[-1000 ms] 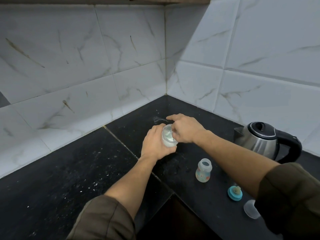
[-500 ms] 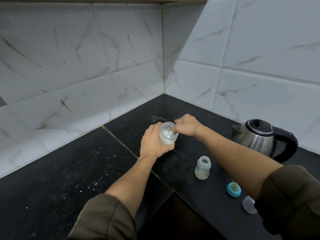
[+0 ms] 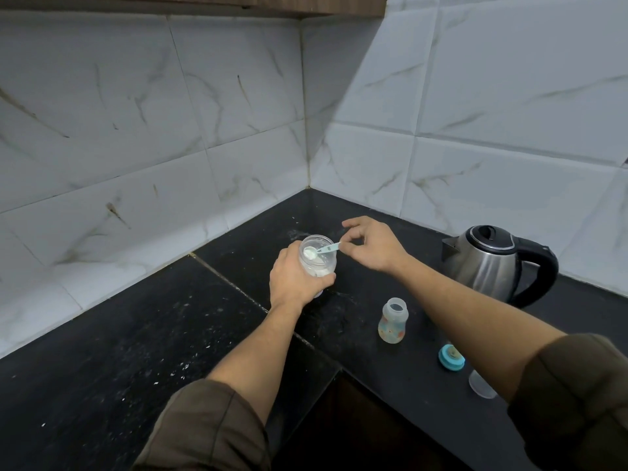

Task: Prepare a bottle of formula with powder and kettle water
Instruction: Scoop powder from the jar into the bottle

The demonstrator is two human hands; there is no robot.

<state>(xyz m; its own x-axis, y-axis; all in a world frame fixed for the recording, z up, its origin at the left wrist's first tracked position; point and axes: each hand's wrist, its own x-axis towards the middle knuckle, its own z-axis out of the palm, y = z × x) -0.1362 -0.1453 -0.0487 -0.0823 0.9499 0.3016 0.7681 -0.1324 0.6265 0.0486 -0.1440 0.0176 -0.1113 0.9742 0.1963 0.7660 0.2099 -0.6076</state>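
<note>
No legible writing anywhere — the bottle (image 3: 393,321) carries only a blurred coloured print. It stands upright, mouth open, on the counter (image 3: 102,385) near the kettle (image 3: 489,263). Left hand (image 3: 295,280) grips the powder jar (image 3: 317,256), tilted slightly. Right hand (image 3: 372,244) pinches the scoop (image 3: 321,250) — handle pointing right, heaped bowl over the jar mouth. Teal teat ring (image 3: 451,358) and clear cap (image 3: 481,384) lie beside the right forearm.

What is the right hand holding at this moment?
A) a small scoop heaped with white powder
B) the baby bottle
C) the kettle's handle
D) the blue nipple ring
A: the right hand pinches the scoop by its handle, with powder in its bowl, over the open jar gripped by the left hand.
</note>
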